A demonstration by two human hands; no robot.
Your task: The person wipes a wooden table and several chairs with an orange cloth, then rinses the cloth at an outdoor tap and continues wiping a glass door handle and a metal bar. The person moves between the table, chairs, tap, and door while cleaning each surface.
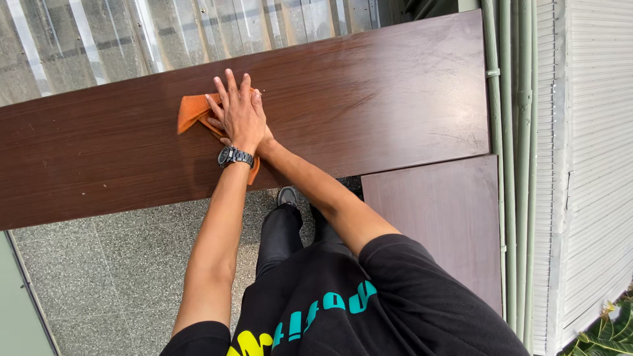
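Speckled grey stone floor lies under you, nearest of all, with your dark shoes on it just short of the near edge of the long brown board. Beside your right leg, a smaller brown panel sits below the board's near edge, its far edge meeting the board.

Past that near edge, both your arms reach onto the board. Your left hand lies flat on top, fingers spread wide and pointing away from you, a dark wristwatch on its wrist. Your right hand is tucked under and beside it, mostly hidden, so you cannot tell how its fingers are set. Both press down on the orange cloth, which lies on the board's middle stretch; one corner sticks out to the left of your hands and a strip trails back toward the near edge below the watch.

Bare board runs well out to either side of the cloth. Beyond its far edge stands corrugated metal sheeting; at its right end, pale green pipes run past.
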